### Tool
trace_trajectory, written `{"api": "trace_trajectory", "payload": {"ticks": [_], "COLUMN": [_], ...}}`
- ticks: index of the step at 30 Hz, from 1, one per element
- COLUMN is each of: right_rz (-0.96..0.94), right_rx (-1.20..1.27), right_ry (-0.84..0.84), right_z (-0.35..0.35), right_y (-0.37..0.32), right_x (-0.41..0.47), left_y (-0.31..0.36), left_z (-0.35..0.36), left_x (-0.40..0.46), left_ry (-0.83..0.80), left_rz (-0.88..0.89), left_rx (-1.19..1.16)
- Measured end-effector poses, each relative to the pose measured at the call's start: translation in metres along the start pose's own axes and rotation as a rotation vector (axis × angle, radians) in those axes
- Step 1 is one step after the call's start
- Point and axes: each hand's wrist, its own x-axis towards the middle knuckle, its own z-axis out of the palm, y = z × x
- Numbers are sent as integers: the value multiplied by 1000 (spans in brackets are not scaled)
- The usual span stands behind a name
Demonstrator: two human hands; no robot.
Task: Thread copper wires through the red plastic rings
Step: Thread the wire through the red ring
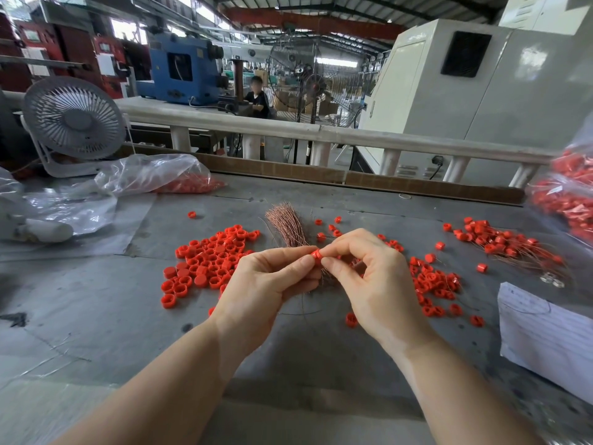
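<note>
Red plastic rings heap unthreaded at nine o'clock on the grey desk, a wired pile lies at two o'clock, and both hands, left and right, pinch one small red ring above the copper wire bundle, so much remains.

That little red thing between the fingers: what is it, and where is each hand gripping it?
A red plastic ring. The left hand pinches its left side and the right hand its right side, with thumb and fingertips.

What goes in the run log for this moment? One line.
step: threading | hands: left and right pinch one red ring | copper wires: bundle behind on table
</note>
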Motion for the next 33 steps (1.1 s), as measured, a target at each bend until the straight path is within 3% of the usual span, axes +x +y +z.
{"api": "trace_trajectory", "payload": {"ticks": [33], "right_rz": [18], "right_rx": [80], "right_ry": [23], "right_z": [-2], "right_y": [-1], "right_x": [1], "left_y": [1], "left_z": [1], "left_x": [-2], "left_ry": [7], "left_rz": [124], "left_rx": [57]}}
